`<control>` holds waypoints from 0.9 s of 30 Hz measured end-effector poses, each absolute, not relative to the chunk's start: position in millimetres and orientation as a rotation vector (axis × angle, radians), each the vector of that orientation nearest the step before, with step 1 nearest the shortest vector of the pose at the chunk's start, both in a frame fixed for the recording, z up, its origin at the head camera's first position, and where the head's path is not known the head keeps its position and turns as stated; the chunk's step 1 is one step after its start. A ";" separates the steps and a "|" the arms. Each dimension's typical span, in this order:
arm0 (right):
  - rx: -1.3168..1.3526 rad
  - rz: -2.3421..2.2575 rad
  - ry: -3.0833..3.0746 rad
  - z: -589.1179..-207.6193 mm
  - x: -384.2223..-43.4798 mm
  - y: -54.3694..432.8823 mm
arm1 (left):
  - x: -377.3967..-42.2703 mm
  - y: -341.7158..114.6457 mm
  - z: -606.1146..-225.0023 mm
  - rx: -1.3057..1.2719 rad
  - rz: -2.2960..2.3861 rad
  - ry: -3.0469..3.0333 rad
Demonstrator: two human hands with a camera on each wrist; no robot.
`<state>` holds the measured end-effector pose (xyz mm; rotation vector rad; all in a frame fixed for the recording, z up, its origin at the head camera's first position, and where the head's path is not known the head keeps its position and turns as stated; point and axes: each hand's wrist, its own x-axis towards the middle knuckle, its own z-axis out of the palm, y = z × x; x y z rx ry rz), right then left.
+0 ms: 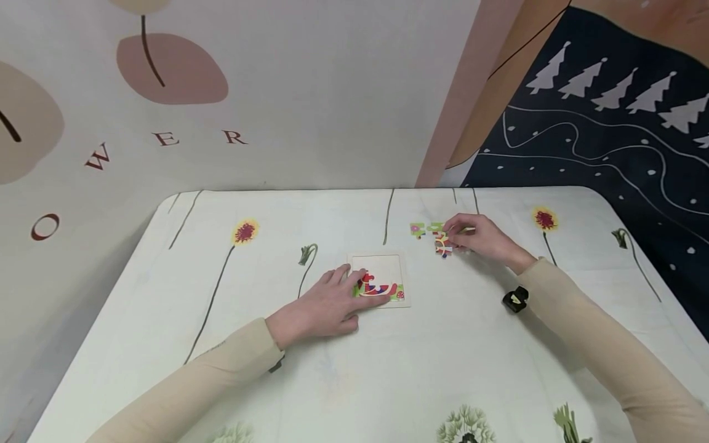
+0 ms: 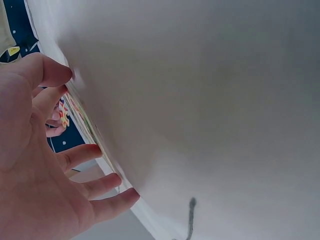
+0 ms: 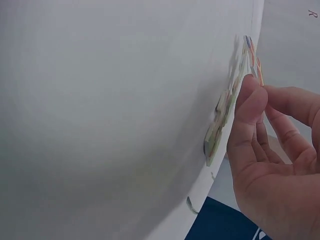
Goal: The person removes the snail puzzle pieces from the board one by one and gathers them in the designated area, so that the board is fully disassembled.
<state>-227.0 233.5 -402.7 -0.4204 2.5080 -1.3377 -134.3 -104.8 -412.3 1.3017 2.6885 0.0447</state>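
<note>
My left hand [image 1: 329, 304] lies over the lower left of a small square puzzle board [image 1: 382, 261], fingers spread, with fingertips on its frame and on the fitted pieces. Red, blue and green pieces [image 1: 382, 289] fill the lower part of the board; the upper part shows bare. To the right and farther back, my right hand [image 1: 480, 239] pinches a colorful puzzle piece [image 1: 443, 244] between thumb and index finger. In the right wrist view, this piece [image 3: 253, 57] stands tilted up at the fingertips. Green puzzle pieces [image 1: 418, 230] lie just beyond that hand, partly hidden by it.
A white cloth [image 1: 221, 381] printed with flowers covers the table. Behind its far edge rises a pale wall hanging [image 1: 332, 123] with letters, and a dark one [image 1: 581, 135] with white trees hangs at right. A black device [image 1: 516, 299] sits at my right cuff.
</note>
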 end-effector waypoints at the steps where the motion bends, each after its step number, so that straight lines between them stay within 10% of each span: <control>1: -0.419 -1.333 2.508 -403.3 -227.4 233.3 | -134.2 -105.0 -412.1 1.304 0.049 2.689; 27: -0.420 -1.177 2.598 -407.6 -231.6 232.3 | -133.8 -105.8 -412.2 1.287 0.043 2.675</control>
